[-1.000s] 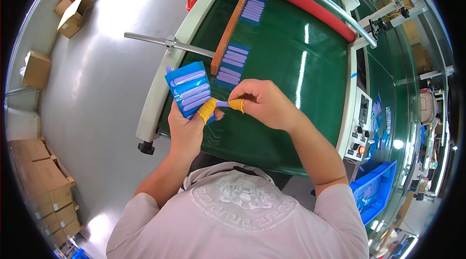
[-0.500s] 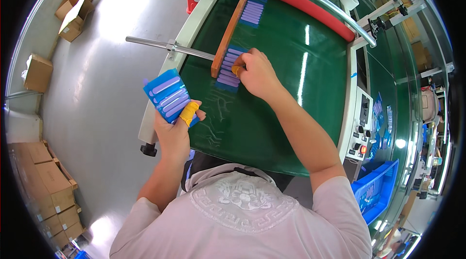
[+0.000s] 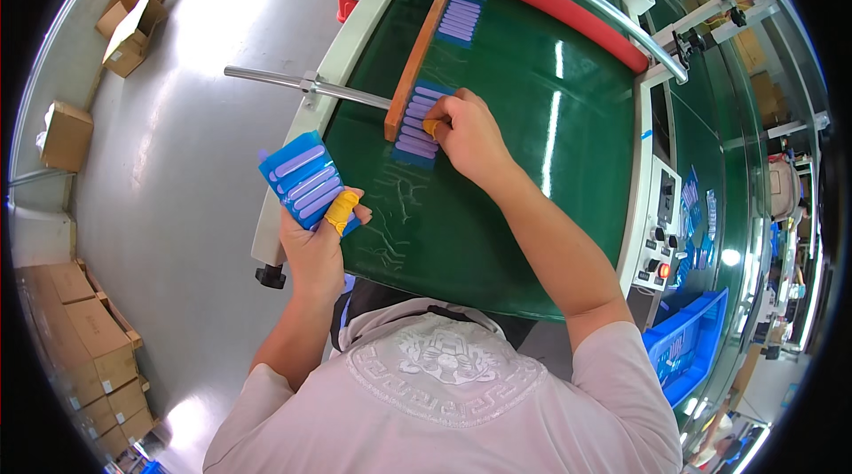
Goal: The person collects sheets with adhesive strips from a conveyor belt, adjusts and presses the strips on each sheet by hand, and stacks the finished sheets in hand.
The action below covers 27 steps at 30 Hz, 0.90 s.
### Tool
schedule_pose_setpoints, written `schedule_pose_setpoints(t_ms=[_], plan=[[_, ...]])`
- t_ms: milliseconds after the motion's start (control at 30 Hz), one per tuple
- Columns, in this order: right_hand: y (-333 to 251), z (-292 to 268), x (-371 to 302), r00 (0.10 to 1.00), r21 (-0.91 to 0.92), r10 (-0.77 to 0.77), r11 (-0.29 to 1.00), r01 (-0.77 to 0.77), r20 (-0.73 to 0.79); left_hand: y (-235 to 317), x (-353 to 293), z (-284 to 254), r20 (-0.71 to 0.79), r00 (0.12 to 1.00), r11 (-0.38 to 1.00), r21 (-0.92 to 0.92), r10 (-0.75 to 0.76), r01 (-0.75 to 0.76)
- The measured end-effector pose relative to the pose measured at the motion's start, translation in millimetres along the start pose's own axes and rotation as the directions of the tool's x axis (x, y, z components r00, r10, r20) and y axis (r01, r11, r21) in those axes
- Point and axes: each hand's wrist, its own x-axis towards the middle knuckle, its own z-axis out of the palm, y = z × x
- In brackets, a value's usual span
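Observation:
My left hand is closed on a stack of blue sheets with raised purple strips, held over the conveyor's near left corner. A yellow wrap covers its thumb. At the wooden guide bar, a similar blue sheet with purple strips lies flat on the green belt. My right hand is closed in a pinch at that sheet's right edge; its fingertips, one wrapped in yellow, are partly hidden. Farther along the bar lies another striped sheet.
A red roller and a metal bar cross the belt's far end. Metal rods stick out on the left. A control box stands at the right frame, with a blue tray beyond. Cardboard boxes are stacked on the left.
My left hand and its stack have shifted very slightly left and down in the picture. My right hand stays at the sheet on the belt.

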Motion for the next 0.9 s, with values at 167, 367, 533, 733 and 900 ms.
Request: schedule_pose_setpoints(t_ms=[167, 367, 533, 733, 900], plan=[[2.3, 0.1, -2.9, 0.999, 0.025, -0.024, 0.999, 0.025, -0.038, -0.9, 0.0, 0.7, 0.021, 1.000, 1.000, -0.003, -0.010, 0.010], [-10.7, -16.5, -15.9, 0.991, 0.191, 0.019, 0.982, 0.007, -0.130, -1.0, -2.1, 0.3, 0.078, 0.995, 0.998, -0.014, -0.061, 0.062], [-32.5, -39.9, -47.4, 0.985, 0.499, 0.066, 0.856, -0.139, 0.161, 5.2, -10.4, 14.3, 0.237, 0.950, 0.958, -0.151, -0.204, 0.244], [-45.7, -33.7, -76.5, 0.936, 0.803, 0.005, 0.513, -0.304, 0.351, -2.8, -13.9, 26.9, 0.444, 0.856, 0.923, -0.138, -0.266, 0.358], [-45.5, -33.0, -86.8, 0.923, 0.821, 0.095, 0.429, -0.376, 0.372, -8.8, -16.1, 30.0, 0.564, 0.776, 0.880, -0.169, -0.282, 0.443]])
